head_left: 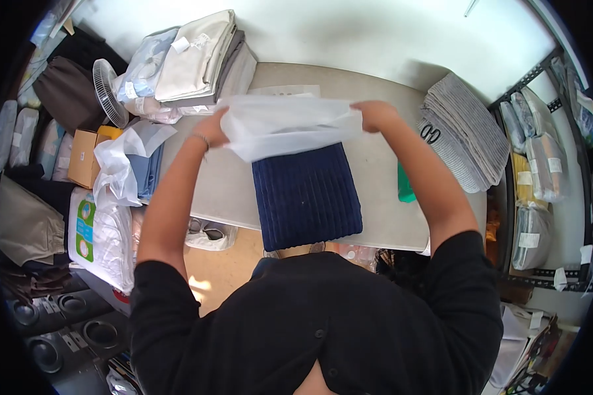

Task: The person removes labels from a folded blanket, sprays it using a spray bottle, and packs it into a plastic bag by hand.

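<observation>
A translucent white plastic bag (290, 128) is stretched between my two hands above the table. My left hand (212, 127) is closed on its left end, with a thin bracelet at the wrist. At the opposite end, my right hand (373, 116) pinches the bag's upper corner. Below the bag lies a folded navy blue ribbed cloth (306, 197), its far edge partly covered by the plastic. The cloth's near edge reaches the table's front edge.
On the grey table (382, 217), folded fabrics (194, 62) are stacked at the back left, beside a fan (110, 92). Grey striped cloths (464, 131) and a green object (406, 183) lie at the right. Shelves (534, 164) with packaged goods stand far right; a cardboard box (83, 158) is at left.
</observation>
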`<state>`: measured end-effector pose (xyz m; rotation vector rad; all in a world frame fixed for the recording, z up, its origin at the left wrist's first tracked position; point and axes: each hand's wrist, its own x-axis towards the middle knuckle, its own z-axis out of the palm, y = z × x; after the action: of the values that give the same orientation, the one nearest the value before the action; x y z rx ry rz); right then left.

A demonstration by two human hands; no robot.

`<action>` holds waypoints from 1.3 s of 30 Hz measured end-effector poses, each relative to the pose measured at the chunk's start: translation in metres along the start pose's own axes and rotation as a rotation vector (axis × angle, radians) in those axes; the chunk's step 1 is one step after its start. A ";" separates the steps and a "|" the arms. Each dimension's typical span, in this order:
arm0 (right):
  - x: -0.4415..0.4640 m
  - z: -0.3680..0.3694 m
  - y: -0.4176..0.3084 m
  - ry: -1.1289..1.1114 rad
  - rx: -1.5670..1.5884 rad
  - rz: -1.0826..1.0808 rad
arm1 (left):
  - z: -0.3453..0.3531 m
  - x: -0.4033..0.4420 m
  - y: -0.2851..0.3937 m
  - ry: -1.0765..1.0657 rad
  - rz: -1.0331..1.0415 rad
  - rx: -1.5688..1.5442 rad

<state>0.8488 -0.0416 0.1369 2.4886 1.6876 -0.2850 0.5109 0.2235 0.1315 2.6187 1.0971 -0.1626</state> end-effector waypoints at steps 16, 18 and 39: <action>0.055 0.075 0.019 0.769 0.343 0.055 | 0.066 0.037 -0.004 0.628 -0.102 -0.171; 0.074 0.091 0.018 0.539 0.370 0.137 | 0.103 0.058 -0.019 0.566 -0.127 -0.115; 0.073 0.243 0.004 0.147 0.290 0.217 | 0.294 0.024 -0.052 0.157 -0.254 -0.145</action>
<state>0.8572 -0.0267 -0.1160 2.9430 1.4983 -0.3537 0.4938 0.1820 -0.1642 2.3907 1.4370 0.0687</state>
